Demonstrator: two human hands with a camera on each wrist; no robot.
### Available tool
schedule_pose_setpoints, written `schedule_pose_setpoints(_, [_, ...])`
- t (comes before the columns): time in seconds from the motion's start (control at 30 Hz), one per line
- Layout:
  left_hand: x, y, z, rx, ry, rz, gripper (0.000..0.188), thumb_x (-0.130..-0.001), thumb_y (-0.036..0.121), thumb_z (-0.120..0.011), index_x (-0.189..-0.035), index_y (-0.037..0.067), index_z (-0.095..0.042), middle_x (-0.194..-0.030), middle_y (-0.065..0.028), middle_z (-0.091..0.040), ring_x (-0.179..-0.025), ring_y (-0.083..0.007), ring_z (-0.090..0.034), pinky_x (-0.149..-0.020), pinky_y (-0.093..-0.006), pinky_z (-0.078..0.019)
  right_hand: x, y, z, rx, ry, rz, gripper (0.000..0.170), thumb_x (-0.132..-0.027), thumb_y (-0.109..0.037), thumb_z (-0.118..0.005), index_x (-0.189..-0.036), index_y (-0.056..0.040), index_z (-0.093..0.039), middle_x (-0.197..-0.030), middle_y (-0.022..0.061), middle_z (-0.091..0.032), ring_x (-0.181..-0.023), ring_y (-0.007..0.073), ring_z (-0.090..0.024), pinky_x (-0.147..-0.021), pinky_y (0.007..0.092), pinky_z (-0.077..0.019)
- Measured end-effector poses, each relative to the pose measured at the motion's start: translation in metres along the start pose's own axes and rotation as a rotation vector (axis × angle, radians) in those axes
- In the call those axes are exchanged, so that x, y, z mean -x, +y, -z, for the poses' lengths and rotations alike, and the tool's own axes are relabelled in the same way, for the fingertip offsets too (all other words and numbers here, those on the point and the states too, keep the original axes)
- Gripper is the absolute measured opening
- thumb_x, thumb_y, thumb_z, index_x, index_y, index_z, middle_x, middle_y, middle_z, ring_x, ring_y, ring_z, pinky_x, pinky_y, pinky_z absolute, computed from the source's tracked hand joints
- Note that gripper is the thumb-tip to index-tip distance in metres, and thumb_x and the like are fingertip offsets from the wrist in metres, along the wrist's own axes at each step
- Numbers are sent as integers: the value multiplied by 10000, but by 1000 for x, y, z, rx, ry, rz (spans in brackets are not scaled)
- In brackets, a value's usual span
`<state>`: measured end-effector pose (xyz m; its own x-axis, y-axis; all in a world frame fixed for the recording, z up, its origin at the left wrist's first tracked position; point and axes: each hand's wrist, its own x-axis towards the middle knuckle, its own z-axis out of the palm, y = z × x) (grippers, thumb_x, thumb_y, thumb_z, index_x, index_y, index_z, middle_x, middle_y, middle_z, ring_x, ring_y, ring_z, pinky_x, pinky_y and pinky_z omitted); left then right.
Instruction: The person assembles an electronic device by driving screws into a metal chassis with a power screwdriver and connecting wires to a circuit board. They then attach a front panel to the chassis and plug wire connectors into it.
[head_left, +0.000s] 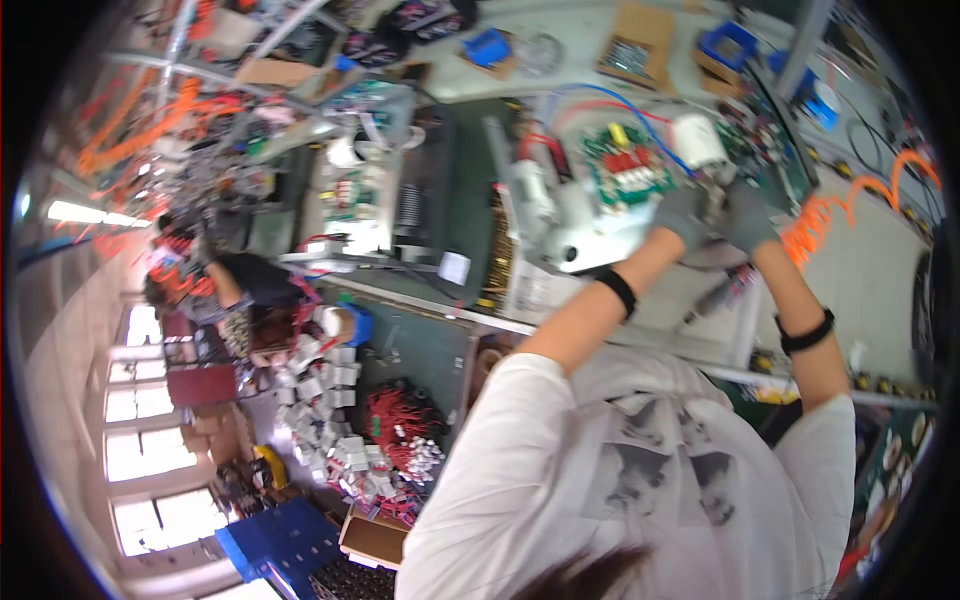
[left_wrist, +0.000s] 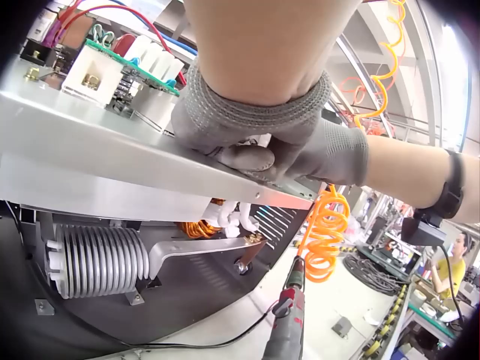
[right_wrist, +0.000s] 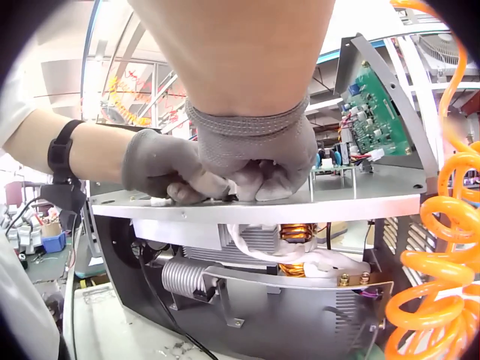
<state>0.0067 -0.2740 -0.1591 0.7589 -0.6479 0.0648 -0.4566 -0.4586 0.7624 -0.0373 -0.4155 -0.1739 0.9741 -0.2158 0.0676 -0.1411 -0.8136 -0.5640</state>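
Both hands wear grey gloves and meet at the edge of a metal chassis plate [right_wrist: 352,208]. My left hand [right_wrist: 166,166] has its fingers curled and pinches a small dark and white part [right_wrist: 227,193] at the plate's edge. Right beside it, my right hand [right_wrist: 255,154] bends its fingers down onto the same spot; they cover most of the part, and I cannot tell its kind. In the head view a white cylinder [head_left: 698,143] stands just beyond the left hand [head_left: 682,215] and right hand [head_left: 745,215]. A green circuit board [head_left: 625,170] lies left of them.
Below the plate are a ribbed grey coil [left_wrist: 101,259] and copper windings [right_wrist: 296,232]. A power screwdriver [left_wrist: 286,319] hangs from an orange coiled hose [left_wrist: 328,232] near the chassis. A second open unit [head_left: 365,180] stands to the left. Another person [head_left: 215,275] works farther left.
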Motion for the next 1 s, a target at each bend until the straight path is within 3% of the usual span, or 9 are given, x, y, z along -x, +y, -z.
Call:
schedule_pose_setpoints(0.13, [4, 19, 6, -15, -70, 312, 479, -748, 513, -606, -923, 69, -652, -942, -211, -623, -886, -391, -589, -764, -447, -469, 14, 12, 5, 156, 135, 88, 250, -682, -92, -634, -924, -31, -630, -859, 175, -620, -858, 347, -587, -745, 419, -474])
schedule_pose_setpoints(0.2, [11, 14, -1, 24, 54, 307, 485, -689, 430, -721, -1033, 106, -612, -903, -165, -632, -864, -347, -607, -742, -413, -481, 23, -3, 19, 187, 59, 7, 174, -662, -89, -647, -831, -49, -657, -836, 158, -615, -829, 328, -584, -736, 409, -468])
schedule_pose_setpoints(0.27, [9, 15, -4, 6, 44, 327, 454, -675, 393, -741, -994, 91, -628, -933, -150, -636, -873, -337, -607, -764, -390, -486, 26, 3, 9, 100, 139, 30, 121, -628, -113, -651, -710, -24, -638, -776, 168, -608, -783, 338, -585, -700, 421, -459])
schedule_pose_setpoints(0.5, [-2, 28, 17, 41, -128, 489, 396, -660, 355, -759, -933, 87, -657, -984, -127, -646, -918, -300, -619, -791, -377, -489, 20, 20, 0, -156, 61, -22, 65, -636, -44, -629, -694, -13, -625, -738, 171, -601, -713, 346, -579, -645, 410, -457])
schedule_pose_setpoints(0.57, [-5, 30, 19, 24, -171, 516, 402, -663, 357, -754, -939, 83, -654, -991, -127, -647, -924, -288, -623, -790, -376, -490, 18, 25, -8, -81, 170, 121, 54, -630, -28, -621, -679, -6, -615, -721, 173, -592, -702, 346, -575, -628, 404, -453])
schedule_pose_setpoints(0.67, [-9, 39, 18, 5, -109, 605, 410, -668, 367, -747, -940, 75, -649, -977, -142, -645, -916, -298, -621, -788, -379, -490, 10, 28, -15, 68, 169, 51, 72, -627, -35, -627, -689, -1, -610, -712, 173, -585, -692, 345, -574, -608, 398, -452])
schedule_pose_setpoints(0.83, [-1, 6, -1, -3, -88, 337, 351, -757, 362, -669, -956, 75, -633, -948, -167, -637, -881, -330, -611, -761, -408, -480, 23, 16, 8, -71, 78, 139, 138, -646, -75, -660, -762, -10, -624, -758, 170, -591, -707, 329, -583, -615, 384, -464])
schedule_pose_setpoints(0.93, [12, -19, -22, 116, 56, 203, 335, -706, 181, -663, -1020, 84, -597, -965, -164, -617, -910, -344, -587, -779, -404, -471, 37, 9, 10, -275, 148, 49, 173, -694, -132, -689, -822, -27, -637, -842, 133, -619, -738, 281, -608, -665, 353, -484])
schedule_pose_setpoints(1.0, [22, -11, -8, 170, 55, 130, 388, -664, 97, -663, -1045, 74, -588, -945, -129, -625, -886, -281, -603, -800, -356, -471, 46, 5, 16, -424, 182, -23, 186, -752, -90, -640, -932, -42, -647, -887, 119, -629, -738, 205, -608, -676, 304, -485])
